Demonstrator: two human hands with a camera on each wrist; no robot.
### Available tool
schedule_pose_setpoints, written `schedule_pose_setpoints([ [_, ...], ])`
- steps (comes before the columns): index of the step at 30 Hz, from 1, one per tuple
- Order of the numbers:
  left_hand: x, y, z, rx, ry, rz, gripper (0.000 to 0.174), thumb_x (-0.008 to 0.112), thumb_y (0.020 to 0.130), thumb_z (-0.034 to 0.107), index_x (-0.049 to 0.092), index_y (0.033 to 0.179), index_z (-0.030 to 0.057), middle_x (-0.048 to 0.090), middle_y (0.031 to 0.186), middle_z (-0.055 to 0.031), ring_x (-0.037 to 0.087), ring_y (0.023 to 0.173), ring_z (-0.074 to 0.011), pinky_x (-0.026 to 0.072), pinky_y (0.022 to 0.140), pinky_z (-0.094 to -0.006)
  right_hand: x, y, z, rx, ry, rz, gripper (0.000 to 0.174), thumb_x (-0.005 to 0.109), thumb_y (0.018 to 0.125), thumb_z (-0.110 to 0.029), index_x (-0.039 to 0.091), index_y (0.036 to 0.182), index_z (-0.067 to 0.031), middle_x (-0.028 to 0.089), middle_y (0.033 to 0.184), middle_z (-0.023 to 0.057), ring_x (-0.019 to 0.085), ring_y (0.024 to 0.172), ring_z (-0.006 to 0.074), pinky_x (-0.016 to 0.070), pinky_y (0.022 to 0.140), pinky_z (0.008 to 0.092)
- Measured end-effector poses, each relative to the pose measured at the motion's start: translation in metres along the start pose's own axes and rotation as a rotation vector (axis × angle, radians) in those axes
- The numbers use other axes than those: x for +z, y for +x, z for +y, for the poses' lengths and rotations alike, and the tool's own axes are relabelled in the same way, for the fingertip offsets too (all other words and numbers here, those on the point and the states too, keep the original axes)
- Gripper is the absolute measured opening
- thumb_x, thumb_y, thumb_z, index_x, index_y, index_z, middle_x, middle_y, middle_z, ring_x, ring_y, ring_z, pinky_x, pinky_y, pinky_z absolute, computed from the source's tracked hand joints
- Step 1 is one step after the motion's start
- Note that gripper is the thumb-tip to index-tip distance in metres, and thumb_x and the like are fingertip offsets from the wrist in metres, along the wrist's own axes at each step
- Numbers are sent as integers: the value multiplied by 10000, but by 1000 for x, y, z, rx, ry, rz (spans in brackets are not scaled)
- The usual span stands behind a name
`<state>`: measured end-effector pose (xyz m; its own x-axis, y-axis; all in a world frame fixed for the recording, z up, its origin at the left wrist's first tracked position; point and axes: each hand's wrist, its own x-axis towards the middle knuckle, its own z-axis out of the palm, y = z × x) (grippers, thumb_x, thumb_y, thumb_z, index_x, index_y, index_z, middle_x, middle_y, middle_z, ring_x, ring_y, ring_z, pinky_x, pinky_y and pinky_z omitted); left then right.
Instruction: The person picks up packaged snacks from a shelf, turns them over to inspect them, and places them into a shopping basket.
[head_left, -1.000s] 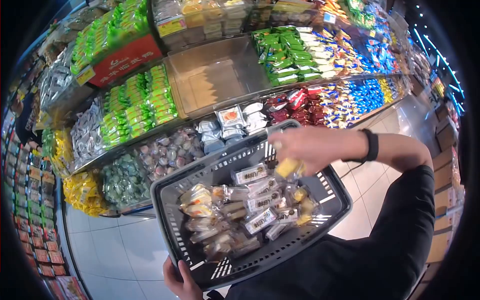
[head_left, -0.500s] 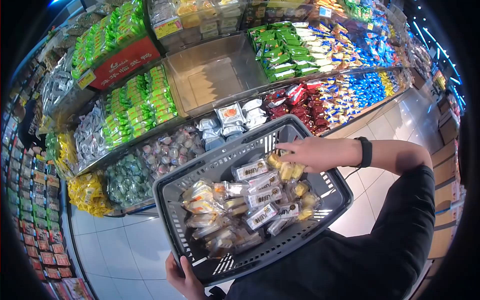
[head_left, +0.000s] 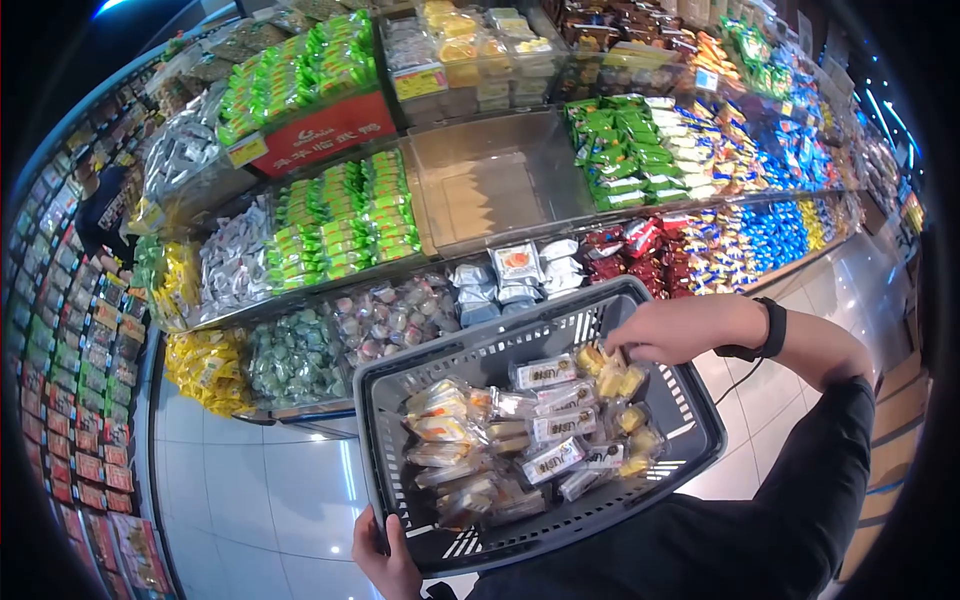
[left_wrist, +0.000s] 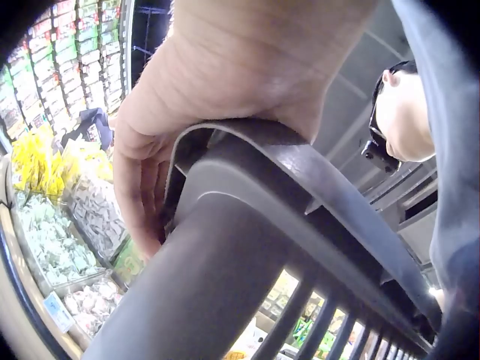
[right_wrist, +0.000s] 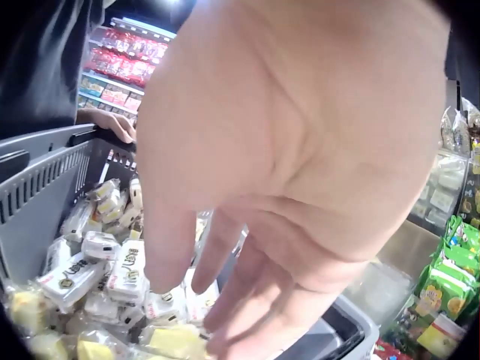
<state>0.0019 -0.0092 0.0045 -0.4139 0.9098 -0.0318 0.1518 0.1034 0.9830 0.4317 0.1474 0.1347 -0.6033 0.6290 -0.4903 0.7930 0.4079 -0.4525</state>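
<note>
I carry a grey plastic basket [head_left: 372, 440] filled with several clear-wrapped snack packets. My left hand [head_left: 385, 552] grips its near rim, fingers curled round the grey bar [left_wrist: 247, 247] under the palm [left_wrist: 225, 75]. My right hand [head_left: 660, 330], a black band on its wrist, hovers over the basket's far right corner. Its relaxed fingers [right_wrist: 225, 300] point down at yellow packets [head_left: 612, 380] and pinch nothing. White labelled packets [right_wrist: 124, 274] lie below the palm.
Curved shelves of sweets face me: green packets [head_left: 345, 215], an empty clear bin [head_left: 500, 180], red packets [head_left: 640, 245], blue ones [head_left: 775, 225]. Pale floor tiles [head_left: 250, 500] lie below. Another person [head_left: 105, 205] stands at the far left by a rack.
My right hand held a yellow packet above the basket, lowered it into the far corner and let it go. The left hand kept its grip on the rim.
</note>
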Motion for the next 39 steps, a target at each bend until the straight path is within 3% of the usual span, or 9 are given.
schedule_pose_setpoints([
  [4, -5, 3, -13, -13, 71, 0, 296, 669, 972, 99, 629, 1211, -72, 614, 931, -34, 525, 835, -104, 434, 745, -237, -15, 23, -13, -201, -18, 328, 184, 532, 933, -49, 609, 1093, -1, 656, 879, 249, 649, 856, 429, 499, 791, 492],
  [8, 1, 1, 3, 32, 68, -5, 273, 635, 972, 53, 619, 1202, -95, 646, 926, -32, 558, 834, -84, 431, 762, -223, -5, 61, -41, -145, 46, 229, 148, 550, 985, -119, 598, 1062, -1, 658, 820, 221, 650, 839, 429, 493, 759, 496],
  [12, 1, 0, 8, -50, 20, 14, 317, 670, 942, 52, 624, 1216, -100, 614, 898, -40, 519, 802, -89, 432, 720, -239, 28, 119, -57, -400, 32, 234, 167, 551, 986, -147, 591, 1040, 6, 632, 753, 226, 641, 780, 428, 497, 727, 481],
  [17, 0, 0, 6, 6, 31, 12, 328, 659, 945, 41, 622, 1238, -101, 676, 924, -72, 582, 815, -110, 467, 768, -256, 66, 190, -83, -407, 2, 455, 339, 717, 888, -315, 644, 971, 5, 687, 793, 207, 679, 754, 375, 519, 709, 439],
  [20, -1, -1, 8, -15, 12, 10, 319, 653, 946, 48, 631, 1231, -94, 698, 939, -79, 609, 857, -115, 477, 802, -264, 76, 224, -86, -283, 80, 227, 422, 761, 844, -357, 660, 984, 29, 693, 783, 201, 688, 751, 370, 538, 720, 435],
  [28, -1, -3, 10, -31, 28, -4, 322, 621, 976, 91, 631, 1255, -70, 702, 962, -79, 613, 880, -117, 475, 822, -261, 43, 208, -76, -244, 128, 185, 385, 767, 793, -275, 719, 974, 61, 717, 879, 238, 719, 851, 369, 556, 774, 427],
  [32, 2, -4, 7, -1, -111, 8, 324, 572, 1008, 77, 596, 1294, -73, 686, 1098, -108, 609, 972, -122, 462, 877, -252, 8, 167, -60, -246, 391, 132, 377, 767, 835, -295, 715, 1039, 17, 702, 799, 109, 655, 718, 186, 521, 683, 354],
  [36, -1, -2, 2, -19, -125, 2, 315, 556, 1012, 48, 579, 1297, -83, 663, 1079, -94, 599, 964, -123, 459, 870, -253, -33, 129, -37, -272, 282, 416, 274, 736, 918, -227, 689, 1050, 9, 683, 865, 51, 598, 769, 97, 499, 693, 298],
  [39, 0, 0, 3, -25, -136, -15, 295, 547, 1005, 29, 578, 1276, -83, 651, 1048, -77, 591, 944, -119, 456, 853, -245, -87, 125, -10, -200, 169, 816, 254, 740, 846, -225, 704, 1006, -30, 707, 851, 130, 657, 758, 218, 519, 706, 367],
])
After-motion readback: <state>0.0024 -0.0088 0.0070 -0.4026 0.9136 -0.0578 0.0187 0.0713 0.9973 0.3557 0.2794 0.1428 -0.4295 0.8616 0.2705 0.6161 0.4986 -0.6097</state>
